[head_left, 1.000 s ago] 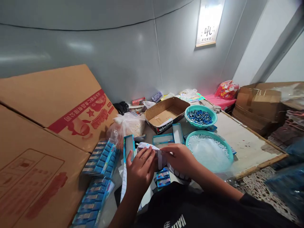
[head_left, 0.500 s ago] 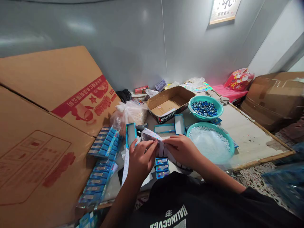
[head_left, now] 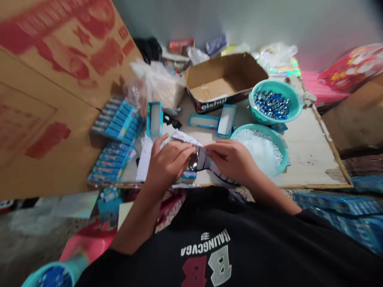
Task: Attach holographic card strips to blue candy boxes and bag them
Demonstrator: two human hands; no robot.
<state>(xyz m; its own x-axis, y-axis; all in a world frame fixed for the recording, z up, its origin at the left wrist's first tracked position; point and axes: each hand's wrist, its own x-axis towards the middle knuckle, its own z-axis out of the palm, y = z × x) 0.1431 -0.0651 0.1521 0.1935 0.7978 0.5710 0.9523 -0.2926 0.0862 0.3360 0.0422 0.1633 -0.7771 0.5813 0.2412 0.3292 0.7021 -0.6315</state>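
Near the table's front edge, my left hand (head_left: pixel 169 161) pinches one end of a shiny strip of white and silver film (head_left: pixel 202 158) with dark bars across it. My right hand (head_left: pixel 233 158) grips the same strip a short way to the right, thumb and fingers pressed together. The strip's far end curls up behind my left fingers, and its other end hangs below my right hand. Beyond the hands lie open blue trays (head_left: pixel 226 121) with white insides. Partly hidden under the left hand is a small blue pack (head_left: pixel 189 175).
Stacked blue packs (head_left: pixel 115 123) stand left beside a large cardboard carton (head_left: pixel 60 131). A shallow cardboard box (head_left: pixel 206 75) sits behind. At right are a turquoise bowl (head_left: pixel 296 101) of blue wrapped pieces and another bowl (head_left: pixel 283 149) with white pellets and a clear bag.
The view has tilted down, bringing more of the shirt and the floor into sight. Both hands still hold the strip close together, and a shiny silver part now shows beside the left fingertips.
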